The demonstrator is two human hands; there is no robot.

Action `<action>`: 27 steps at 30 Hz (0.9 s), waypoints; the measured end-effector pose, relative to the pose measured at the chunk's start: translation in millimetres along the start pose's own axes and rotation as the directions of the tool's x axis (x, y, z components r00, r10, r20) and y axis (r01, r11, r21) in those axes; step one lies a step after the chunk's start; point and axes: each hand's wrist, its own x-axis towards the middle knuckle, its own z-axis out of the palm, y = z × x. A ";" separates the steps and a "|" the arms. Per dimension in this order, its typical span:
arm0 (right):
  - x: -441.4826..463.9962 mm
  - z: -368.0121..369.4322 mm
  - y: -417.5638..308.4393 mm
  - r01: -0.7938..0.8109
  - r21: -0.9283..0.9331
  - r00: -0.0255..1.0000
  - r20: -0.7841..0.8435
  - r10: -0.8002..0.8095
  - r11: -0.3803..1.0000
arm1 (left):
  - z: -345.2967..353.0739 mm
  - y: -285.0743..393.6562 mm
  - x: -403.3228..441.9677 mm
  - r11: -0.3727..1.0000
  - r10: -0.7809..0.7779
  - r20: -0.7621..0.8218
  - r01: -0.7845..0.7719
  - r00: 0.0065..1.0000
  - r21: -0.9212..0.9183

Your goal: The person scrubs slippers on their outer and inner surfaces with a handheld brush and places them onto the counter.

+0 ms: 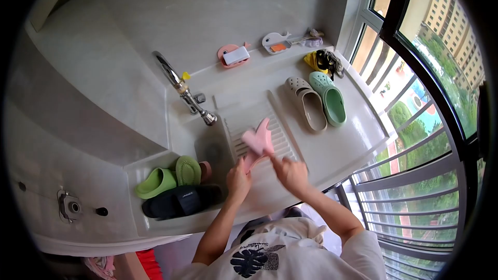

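Over the ribbed washboard (278, 134) of the sink, a pink slipper (264, 136) is held up at a tilt. My left hand (238, 181) is closed around its lower end. My right hand (289, 175) is closed just right of the slipper, its fingertips close against it. Motion smears the slipper's left part, and whatever is in my right hand cannot be made out. Right of the washboard, a beige clog (309, 105) and a mint green clog (330, 98) lie side by side on the counter.
Left of the basin lie green slippers (157, 182) and a black slide (182, 202). A chrome faucet (182, 89) reaches over the basin. Along the back ledge are a pink soap dish (226, 52), a white whale-shaped dish (273, 40) and a yellow-black bundle (317, 62). Barred windows line the right.
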 end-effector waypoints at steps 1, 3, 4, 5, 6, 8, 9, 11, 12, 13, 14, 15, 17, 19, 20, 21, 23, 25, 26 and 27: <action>10.7 0.3 4.9 -0.082 -0.018 0.995 -0.061 0.081 0.996 | 2.0 -3.4 -0.5 1.000 0.007 0.009 -0.007 1.000 -0.002; 15.5 6.1 7.5 -0.151 -0.007 0.983 -0.107 0.150 0.988 | 5.6 -6.8 2.0 0.998 -0.021 0.004 0.021 1.000 0.052; 18.0 8.5 6.6 -0.206 0.012 0.967 -0.149 0.206 0.978 | 4.6 -8.6 5.5 0.999 -0.009 0.009 0.009 1.000 0.050; 5.8 12.3 -8.1 -0.189 -0.025 0.974 -0.130 0.184 0.982 | 1.4 -12.2 7.7 0.999 0.001 0.048 -0.003 0.999 0.037; -13.6 16.4 -27.9 -0.131 -0.015 0.989 -0.064 0.130 0.991 | -2.1 -16.0 9.1 1.000 0.011 0.090 -0.013 0.996 0.026; -24.9 13.8 -42.4 -0.081 -0.006 0.997 -0.004 0.081 0.997 | -5.7 -26.0 15.3 1.000 0.016 0.148 -0.018 0.989 0.012; -22.9 10.1 -42.6 -0.088 -0.014 0.996 -0.005 0.088 0.996 | -6.6 -29.8 16.7 1.000 0.010 0.199 -0.011 0.980 0.003; -7.5 17.4 -23.7 -0.134 0.004 0.988 -0.071 0.134 0.991 | -11.2 -22.5 20.0 0.995 0.076 0.100 -0.070 0.992 -0.064; 7.3 15.4 -15.4 -0.225 -0.006 0.963 -0.154 0.222 0.974 | -10.7 -23.7 21.1 0.994 0.095 0.097 -0.089 0.991 -0.058; 20.9 7.5 -10.5 -0.370 0.036 0.915 -0.157 0.371 0.928 | -10.6 -22.8 23.1 0.992 0.118 0.091 -0.113 0.989 -0.054; 26.4 4.1 -3.1 -0.416 0.170 0.886 -0.146 0.440 0.893 | -13.2 -22.7 25.1 0.995 0.079 0.142 -0.069 0.987 -0.075; 28.6 0.9 3.1 -0.451 0.301 0.855 -0.126 0.504 0.840 | -16.5 -23.9 27.4 0.994 0.089 0.145 -0.079 0.985 -0.077; 13.9 -7.3 -1.0 -0.410 0.388 0.848 -0.172 0.502 0.826 | -21.5 -28.1 32.5 0.888 0.050 0.255 0.074 0.966 -0.453; -1.8 -8.3 -0.9 -0.369 0.464 0.841 -0.203 0.502 0.805 | -13.0 -38.7 34.9 0.834 0.039 0.294 0.131 0.955 -0.536; -8.7 -5.9 1.1 -0.370 0.474 0.850 -0.173 0.497 0.799 | -8.8 -44.4 33.0 0.773 0.025 0.334 0.194 0.942 -0.604; -15.0 -2.2 1.3 -0.372 0.486 0.858 -0.145 0.492 0.791 | -10.9 -44.3 32.4 0.772 0.023 0.342 0.201 0.940 -0.603; -19.4 10.8 4.5 -0.389 0.468 0.861 -0.122 0.494 0.793 | -14.7 -40.3 41.8 0.961 0.093 0.331 0.002 0.939 -0.275; -19.5 10.4 -1.9 -0.399 0.451 0.874 -0.077 0.480 0.799 | -22.4 -15.5 49.2 0.979 0.077 0.311 -0.013 0.947 -0.203; -21.0 4.0 -11.4 -0.372 0.424 0.894 -0.076 0.441 0.826 | -23.3 -6.8 50.1 0.992 0.052 0.294 -0.015 0.954 -0.129; -23.3 -1.7 -20.8 -0.343 0.398 0.912 -0.073 0.403 0.851 | -19.9 -6.1 52.5 0.992 0.047 0.289 -0.011 0.956 -0.127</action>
